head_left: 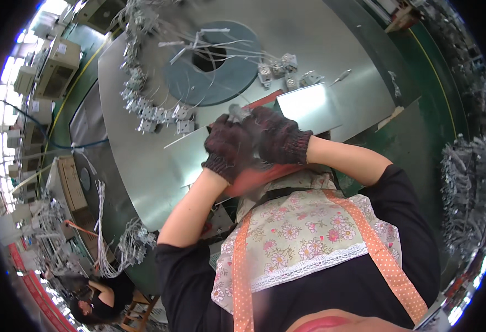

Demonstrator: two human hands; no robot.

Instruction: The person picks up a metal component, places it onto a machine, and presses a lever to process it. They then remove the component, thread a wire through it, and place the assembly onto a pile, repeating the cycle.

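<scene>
Both my hands wear dark knitted gloves and meet over the near edge of the metal table. My left hand (227,145) is closed, its fingers curled toward the right hand. Pressed close beside it, my right hand (277,135) is closed too. A small blurred grey part (238,113) shows at their fingertips; the gloves hide most of it. Beneath the hands lies a red sheet or board (256,178). Just past them, small metal fittings with white wires (265,75) rest on the table by a grey-blue disc (177,83) with a dark centre.
A curved row of wired metal fittings (135,83) lies on the table (143,182) at left. A bright metal plate (309,105) is right of my hands, with a thin pointed tool (342,76) beyond. Another person (102,296) sits lower left; wire bundles (464,193) hang at right.
</scene>
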